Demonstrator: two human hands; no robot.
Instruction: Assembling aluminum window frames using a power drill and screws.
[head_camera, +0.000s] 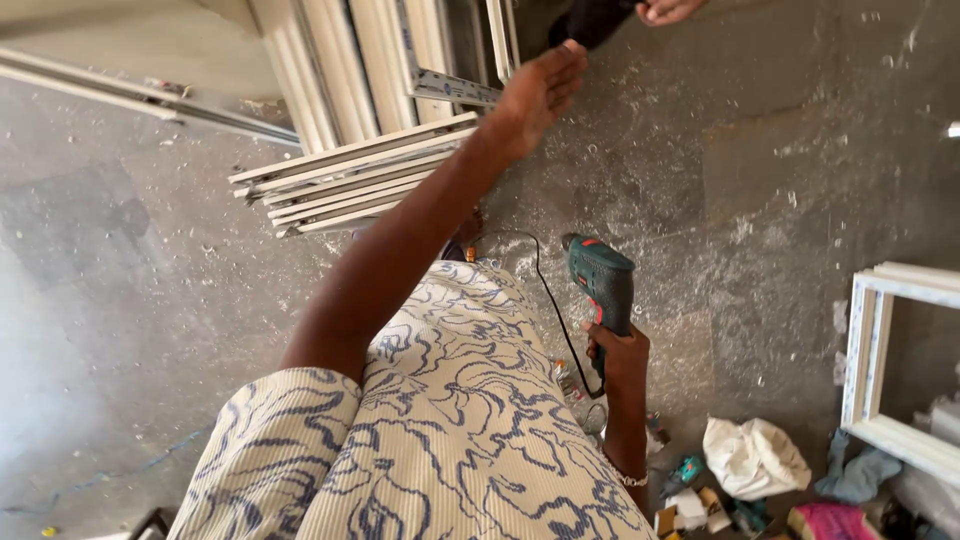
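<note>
My left hand (540, 92) is stretched far forward at the end of my bare arm, palm flat, fingers out, holding nothing. It hovers over the end of a stack of white window-frame profiles (350, 180). Another person's hand (665, 10) and dark sleeve (590, 20) are just beyond it at the top edge, not touching mine. My right hand (618, 352) grips the handle of a teal power drill (602, 280) held low beside my patterned shirt, chuck pointing away from me. Its black cord (550, 300) loops over the floor.
More white profiles (400, 50) lean at the top. A white window frame (880, 350) lies at the right edge. A white crumpled bag (752, 457), rags and small boxes (690, 505) clutter the bottom right. White shavings dust the concrete floor (760, 180).
</note>
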